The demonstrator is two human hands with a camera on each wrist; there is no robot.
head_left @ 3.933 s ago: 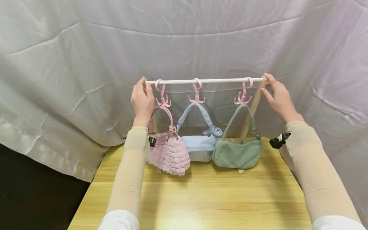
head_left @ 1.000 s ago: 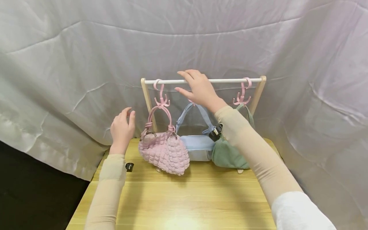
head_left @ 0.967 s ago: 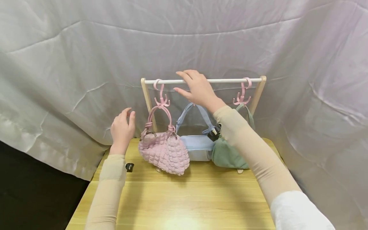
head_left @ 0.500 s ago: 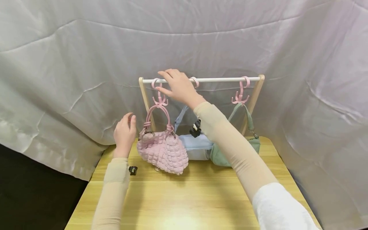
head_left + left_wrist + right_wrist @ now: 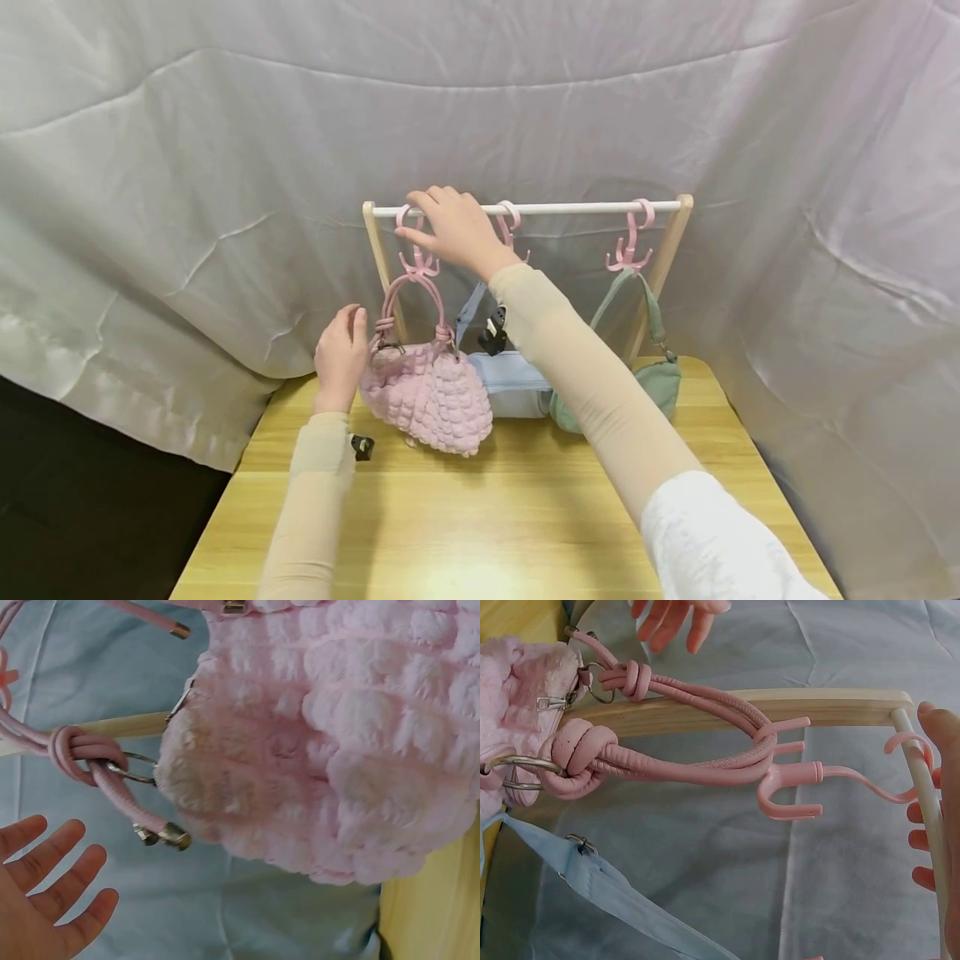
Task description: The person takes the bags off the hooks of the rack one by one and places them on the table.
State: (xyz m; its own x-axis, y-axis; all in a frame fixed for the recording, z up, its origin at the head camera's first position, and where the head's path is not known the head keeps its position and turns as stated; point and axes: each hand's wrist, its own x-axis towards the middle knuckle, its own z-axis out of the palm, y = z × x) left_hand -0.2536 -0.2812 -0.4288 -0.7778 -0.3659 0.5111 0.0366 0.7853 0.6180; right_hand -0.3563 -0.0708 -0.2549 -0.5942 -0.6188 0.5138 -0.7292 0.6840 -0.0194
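Observation:
A pink quilted handbag hangs by knotted cord handles from a pink hook at the left end of a white rod. My right hand is over the rod at that hook's top, fingers behind and thumb in front, loosely spread. My left hand is just left of the bag, apart from it; its fingers are spread in the left wrist view, nothing between them. My right forearm partly covers a light blue bag on the middle hook and a green bag on the right hook.
The rod joins two pale wooden side posts of a rack on a yellow wood-grain table. A grey curtain hangs close behind and beside the rack. Dark floor shows at the lower left.
Both hands have come off the rack's ends. My right hand has crossed left along the rod to the left hook. My left hand lowered, then shifted right toward the pink bag.

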